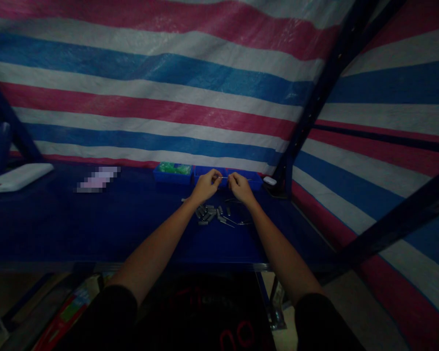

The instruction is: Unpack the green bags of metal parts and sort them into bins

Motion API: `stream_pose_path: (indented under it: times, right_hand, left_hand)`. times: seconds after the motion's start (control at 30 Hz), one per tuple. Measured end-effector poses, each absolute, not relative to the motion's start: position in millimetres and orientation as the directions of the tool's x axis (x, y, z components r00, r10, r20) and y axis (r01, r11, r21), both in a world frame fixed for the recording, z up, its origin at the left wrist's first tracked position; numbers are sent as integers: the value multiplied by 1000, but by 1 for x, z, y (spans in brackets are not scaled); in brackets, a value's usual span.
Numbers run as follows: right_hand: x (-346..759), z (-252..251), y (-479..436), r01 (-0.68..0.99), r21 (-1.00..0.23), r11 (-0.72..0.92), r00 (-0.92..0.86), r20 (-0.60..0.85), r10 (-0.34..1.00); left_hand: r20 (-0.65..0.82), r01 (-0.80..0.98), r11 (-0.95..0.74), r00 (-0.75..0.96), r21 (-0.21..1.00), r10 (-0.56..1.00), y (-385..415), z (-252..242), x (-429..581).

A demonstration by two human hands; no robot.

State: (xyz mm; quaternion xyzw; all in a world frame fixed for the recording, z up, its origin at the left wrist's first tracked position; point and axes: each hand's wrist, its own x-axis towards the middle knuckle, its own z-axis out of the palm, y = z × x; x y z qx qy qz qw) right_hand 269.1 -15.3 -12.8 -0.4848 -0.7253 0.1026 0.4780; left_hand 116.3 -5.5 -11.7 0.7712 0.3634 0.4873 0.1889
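Both arms reach forward over a dark blue bench top (131,234). A thin, light-coloured rod (223,177) spans the gap between my hands; its exact kind is too small to make out. My left hand (207,186) pinches one end, and my right hand (240,187) pinches the other. Below them lies a loose pile of small grey metal cylinders (207,214). Several thin metal pins (229,223) are scattered at the pile's right side. Behind my hands stand blue bins (254,181), partly hidden by the fingers.
A blue bin (173,176) at the back holds green plastic-looking pieces (173,168). Far left lies a white flat device (20,177), with a blurred-out pink item (98,179) nearby. A small white case (269,181) sits by the right blue post (307,117). Striped sheeting (149,97) hangs behind.
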Motion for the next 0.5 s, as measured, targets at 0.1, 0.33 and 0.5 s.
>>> stream_pose_path:
  times: [0.1,0.33,0.5]
  right_hand:
    - [270,-12,-16,568,-632,528,-92,588,803]
    - [278,0,-24,556,-617,557,-23,658,752]
    - [300,8,-24,608,-605,513,313,777,546]
  left_hand:
    - [621,428,-667,265,610,738,-5,-11,116]
    - [381,550,-648,529,527,758,-14,-4,115]
    - [175,480,-813,815,330,552,-53,3,125]
